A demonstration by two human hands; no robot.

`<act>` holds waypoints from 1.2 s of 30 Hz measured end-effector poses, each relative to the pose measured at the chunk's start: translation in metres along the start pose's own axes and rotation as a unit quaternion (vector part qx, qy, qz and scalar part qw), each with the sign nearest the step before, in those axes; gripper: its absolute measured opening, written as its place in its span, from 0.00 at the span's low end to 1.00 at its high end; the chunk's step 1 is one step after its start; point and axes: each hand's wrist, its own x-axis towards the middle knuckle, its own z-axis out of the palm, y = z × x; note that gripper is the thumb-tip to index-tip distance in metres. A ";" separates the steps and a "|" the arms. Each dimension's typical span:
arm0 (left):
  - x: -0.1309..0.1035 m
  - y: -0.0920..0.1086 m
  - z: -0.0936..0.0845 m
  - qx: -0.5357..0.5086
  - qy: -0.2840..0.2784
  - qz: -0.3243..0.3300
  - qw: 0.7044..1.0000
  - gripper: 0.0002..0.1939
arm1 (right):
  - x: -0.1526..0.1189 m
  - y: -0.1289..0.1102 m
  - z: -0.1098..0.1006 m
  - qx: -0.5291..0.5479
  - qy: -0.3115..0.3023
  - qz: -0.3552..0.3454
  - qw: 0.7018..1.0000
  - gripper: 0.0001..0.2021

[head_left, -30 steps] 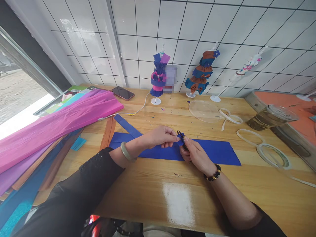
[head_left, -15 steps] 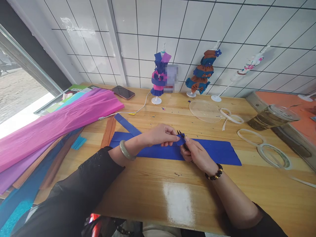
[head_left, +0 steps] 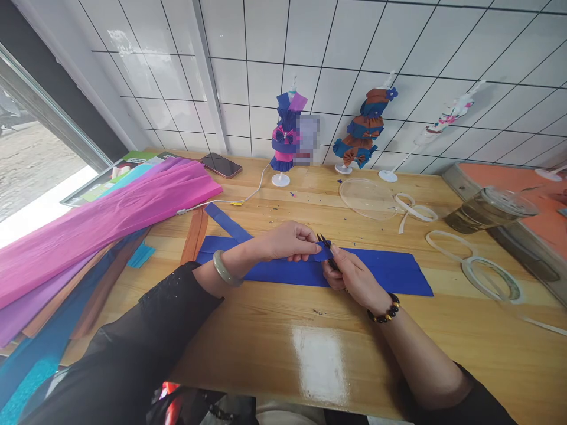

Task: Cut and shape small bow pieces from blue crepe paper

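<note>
Left hand (head_left: 295,243) pinched a small blue piece (head_left: 323,252) between thumb and fingers. Right hand (head_left: 352,274) gripped dark scissors (head_left: 322,240), tips slightly apart, pointing toward eleven o'clock, blades at the piece. The piece lay between both hands, over a blue sheet (head_left: 394,273) stretched from nine to three on the table (head_left: 257,336).

Clock read from the hands: blue strip (head_left: 227,222) between nine and ten; pink paper (head_left: 110,215) just past nine; phone (head_left: 220,166) between ten and eleven; cup (head_left: 481,212) between two and three; tape (head_left: 515,288) just past three.
</note>
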 end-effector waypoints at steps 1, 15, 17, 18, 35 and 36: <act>0.000 0.000 0.000 0.002 0.000 0.000 1.000 0.11 | 0.000 0.000 0.000 -0.001 0.001 -0.001 1.000 0.25; 0.000 0.001 -0.003 0.013 0.006 0.014 1.000 0.11 | -0.001 -0.002 -0.002 -0.034 0.011 -0.011 0.999 0.25; 0.000 0.002 -0.003 0.013 0.007 0.015 1.000 0.11 | -0.001 -0.001 -0.002 -0.033 0.013 -0.010 0.999 0.25; 0.000 0.002 -0.004 0.014 0.008 0.017 1.000 0.11 | -0.001 0.000 -0.002 -0.032 0.015 -0.008 0.999 0.25; 0.000 -0.001 -0.007 0.017 0.030 0.041 0.999 0.12 | -0.001 0.003 -0.004 -0.006 0.020 0.009 1.000 0.22; 0.000 -0.001 -0.007 0.017 0.031 0.044 0.998 0.11 | -0.001 0.003 -0.004 -0.004 0.020 0.011 1.000 0.22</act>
